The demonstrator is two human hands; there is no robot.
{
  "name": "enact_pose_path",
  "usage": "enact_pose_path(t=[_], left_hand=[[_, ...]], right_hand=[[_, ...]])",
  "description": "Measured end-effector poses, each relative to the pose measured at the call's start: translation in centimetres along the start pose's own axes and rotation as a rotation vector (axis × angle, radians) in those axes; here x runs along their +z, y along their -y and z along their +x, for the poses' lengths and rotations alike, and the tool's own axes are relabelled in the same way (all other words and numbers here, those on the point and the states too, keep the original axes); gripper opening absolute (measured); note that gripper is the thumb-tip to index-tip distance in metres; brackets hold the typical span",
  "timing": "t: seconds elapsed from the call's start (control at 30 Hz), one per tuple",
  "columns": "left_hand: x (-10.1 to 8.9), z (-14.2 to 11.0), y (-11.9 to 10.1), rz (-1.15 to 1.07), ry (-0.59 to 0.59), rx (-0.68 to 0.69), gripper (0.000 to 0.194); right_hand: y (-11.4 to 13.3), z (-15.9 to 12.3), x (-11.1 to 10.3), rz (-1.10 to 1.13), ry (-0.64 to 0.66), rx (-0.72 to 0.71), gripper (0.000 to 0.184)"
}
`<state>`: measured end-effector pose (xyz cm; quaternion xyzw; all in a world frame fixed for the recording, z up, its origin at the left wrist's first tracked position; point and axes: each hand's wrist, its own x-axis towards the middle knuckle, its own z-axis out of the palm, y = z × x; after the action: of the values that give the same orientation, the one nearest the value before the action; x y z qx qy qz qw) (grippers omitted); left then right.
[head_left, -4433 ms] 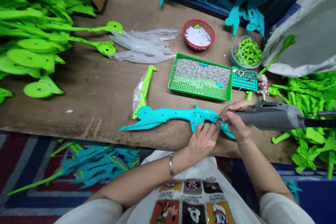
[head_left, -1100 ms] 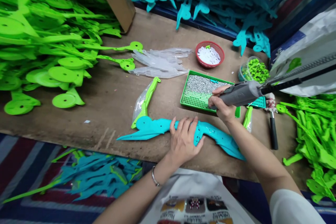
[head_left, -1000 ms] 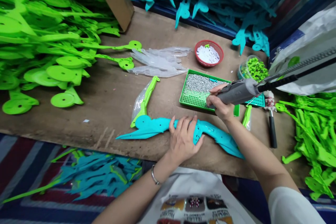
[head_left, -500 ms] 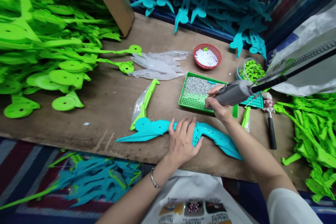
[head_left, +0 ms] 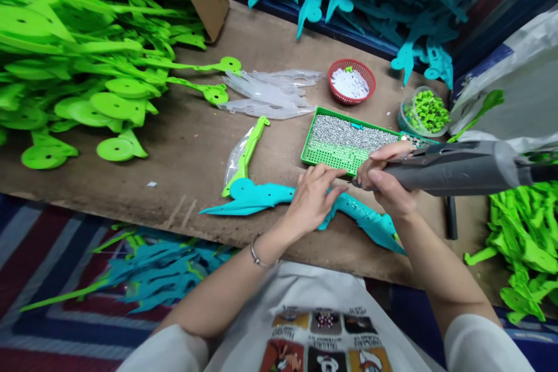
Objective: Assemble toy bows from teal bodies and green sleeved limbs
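Note:
My right hand (head_left: 390,177) is wrapped round a grey electric screwdriver (head_left: 457,168), held nearly level with its tip pointing left. At that tip, the thumb and forefinger of my left hand (head_left: 314,197) come together from both sides; anything small between them is too tiny to make out. Below my left hand lies a long turquoise plastic part (head_left: 261,196), its middle hidden by the hand. A lime-green curved piece with a clear blade (head_left: 246,157) touches its left end. Just behind my hands is a green tray (head_left: 335,160) of small silvery screws.
A red basket (head_left: 370,78) of white bits and a clear tub of green pieces (head_left: 425,110) stand behind the tray. Clear blades (head_left: 274,93) lie left of them. Lime parts (head_left: 87,58) heap at left and right; turquoise parts (head_left: 314,6) fill the back bin.
The screwdriver has swung from slanting up over the tray to nearly level, and its tip has come to my left fingers. My left hand has lifted its fingers off the turquoise part toward the tip.

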<state>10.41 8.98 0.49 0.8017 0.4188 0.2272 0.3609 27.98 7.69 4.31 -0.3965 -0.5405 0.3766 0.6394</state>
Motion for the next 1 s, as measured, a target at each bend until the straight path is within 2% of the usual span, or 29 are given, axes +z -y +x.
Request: enact_pose_path(t=[0.1, 0.23, 0.33, 0.47, 0.6, 0.67, 0.8, 1.0], left_hand=[[0.1, 1.5, 0.2, -0.100, 0.094, 0.060, 0.016], [1.3, 2.1, -0.3, -0.147, 0.079, 0.140, 0.008], [1.9, 1.8, -1.3, -0.076, 0.033, 0.236, 0.009], [2.7, -0.1, -2.5, 0.037, -0.045, 0.360, 0.017], [5.2, -3.1, -2.4, 0.076, 0.026, 0.554, 0.016], [6.7, -4.0, -2.1, 0.082, 0.046, 0.610, 0.014], [8.5, -4.4, -1.6, 0.107, 0.049, 0.614, 0.015], [8.8, -4.3, -1.5, 0.104, 0.038, 0.604, 0.013]], right_hand=[[1.0, -0.9, -0.3, 0.029, 0.036, 0.028, 0.022], [2.0, -1.7, -1.0, 0.022, 0.006, 0.034, 0.022], [2.7, -2.6, -1.9, 0.002, -0.042, 0.029, 0.021], [4.1, -4.8, -3.9, -0.068, -0.147, 0.065, 0.020], [4.8, -7.6, -5.6, -0.145, -0.341, 0.068, 0.018], [4.7, -8.6, -6.0, -0.156, -0.387, 0.080, 0.018], [4.0, -9.8, -6.3, -0.194, -0.415, 0.071, 0.019], [2.7, -10.7, -7.0, -0.236, -0.410, 0.059, 0.021]])
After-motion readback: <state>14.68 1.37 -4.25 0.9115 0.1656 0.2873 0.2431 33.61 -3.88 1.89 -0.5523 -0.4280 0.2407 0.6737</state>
